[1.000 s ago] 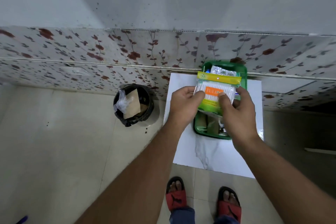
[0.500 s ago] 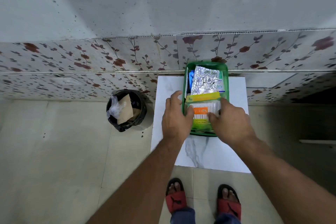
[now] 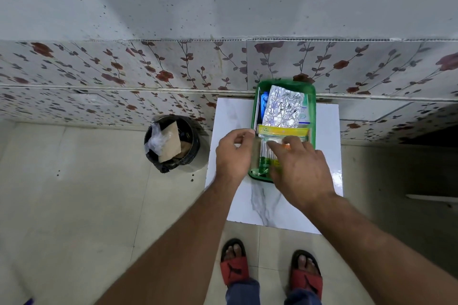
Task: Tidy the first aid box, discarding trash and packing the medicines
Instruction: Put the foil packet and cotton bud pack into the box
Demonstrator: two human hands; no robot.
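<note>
A green first aid box stands on a white marble slab against the wall. In its far half lies a silver foil blister pack, with a blue item beside it. The near half holds a cotton swab pack with a yellow header. My right hand rests on that pack, thumb and fingers pressing it down, and hides most of it. Fingers curled, my left hand pinches the box's left rim.
A black trash bin holding brown cardboard and crumpled plastic stands on the floor, left of the slab. The floral tiled wall runs right behind the box. My two feet in red sandals are below the slab's near edge.
The swab pack went from held above the box down into its near half. My left hand has let go of it and shifted to the box's left rim; my right hand stays on it.
</note>
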